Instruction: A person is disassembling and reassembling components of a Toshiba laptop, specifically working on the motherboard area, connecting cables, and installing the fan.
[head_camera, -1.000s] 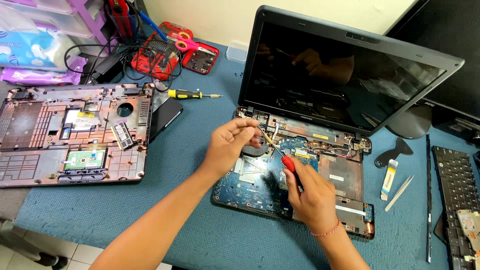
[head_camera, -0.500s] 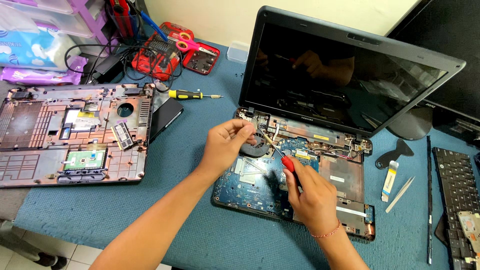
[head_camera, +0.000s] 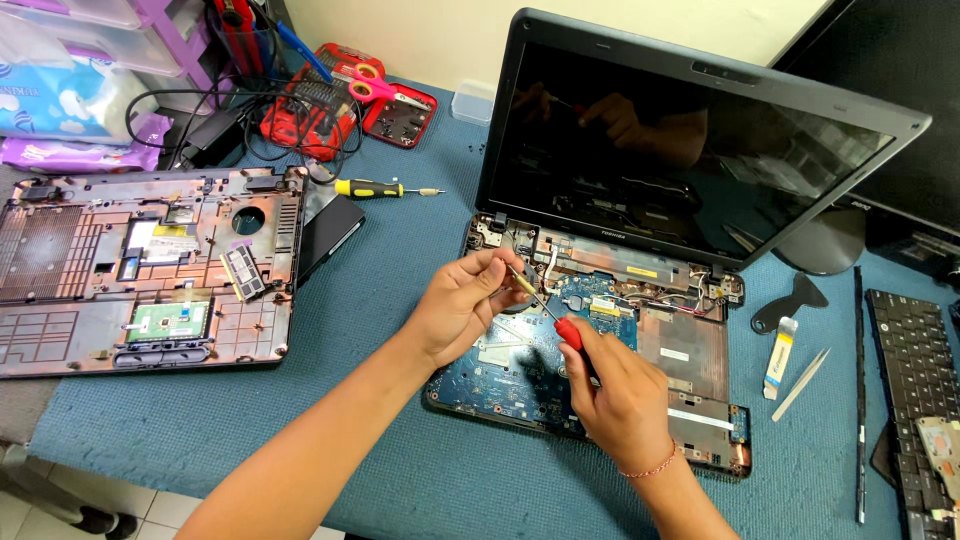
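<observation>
An open laptop with its top cover off lies before me, its blue motherboard (head_camera: 500, 385) bare and its dark screen (head_camera: 690, 150) upright. My right hand (head_camera: 625, 405) grips a small red-handled screwdriver (head_camera: 568, 333) that slants up to the left over the board. My left hand (head_camera: 460, 305) hovers over the fan area, its fingertips pinching the thin shaft near the tip. What lies under the tip is hidden by my fingers.
The removed laptop case (head_camera: 150, 270) lies at the left with a black flat device (head_camera: 330, 228) beside it. A yellow screwdriver (head_camera: 380, 188), red bit kit (head_camera: 320, 105) and pink scissors (head_camera: 375, 85) sit behind. On the right are a black pry tool (head_camera: 790, 300), a small tube (head_camera: 779, 345), tweezers (head_camera: 800, 370) and a loose keyboard (head_camera: 915, 370).
Both hands stay over the motherboard with the screwdriver between them. Only slight shifts of the fingers show.
</observation>
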